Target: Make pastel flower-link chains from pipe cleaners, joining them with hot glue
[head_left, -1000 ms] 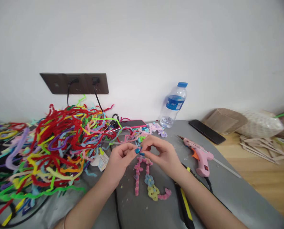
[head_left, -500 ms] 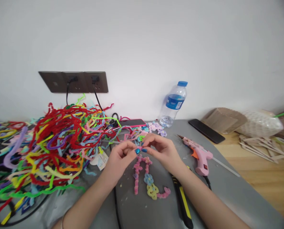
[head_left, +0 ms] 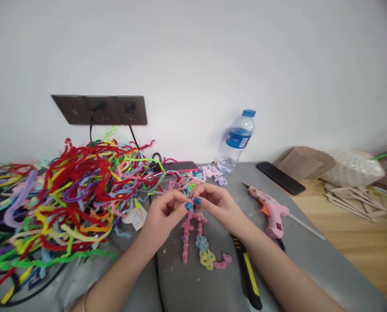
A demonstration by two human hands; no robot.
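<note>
Fingertips of both hands are being pressed together over the grey mat [head_left: 310,255], just above a pastel chain [head_left: 200,242] of looped pipe cleaners. The upper end of the chain is being pinched by the left hand [head_left: 164,214] and the right hand [head_left: 219,203], thumbs and forefingers closed on it, blue nails meeting in the middle. The rest of the chain is lying flat on the mat below the hands, with a pink strand, then blue, yellow and pink loops toward the near edge.

A big tangle of pipe cleaners [head_left: 73,199] in red, yellow, green and purple is piled to the left, reaching nearly to the left hand. A pink glue gun [head_left: 269,210] is lying to the right of the right hand, and a yellow-and-black knife [head_left: 248,273] is resting beside the right forearm. A water bottle [head_left: 237,141] is standing upright against the wall, with a black phone [head_left: 281,177] lying flat to its right. A second phone [head_left: 182,166] with a red edge is lying behind the hands. Cables are plugged into a dark socket panel [head_left: 99,110] on the wall.
</note>
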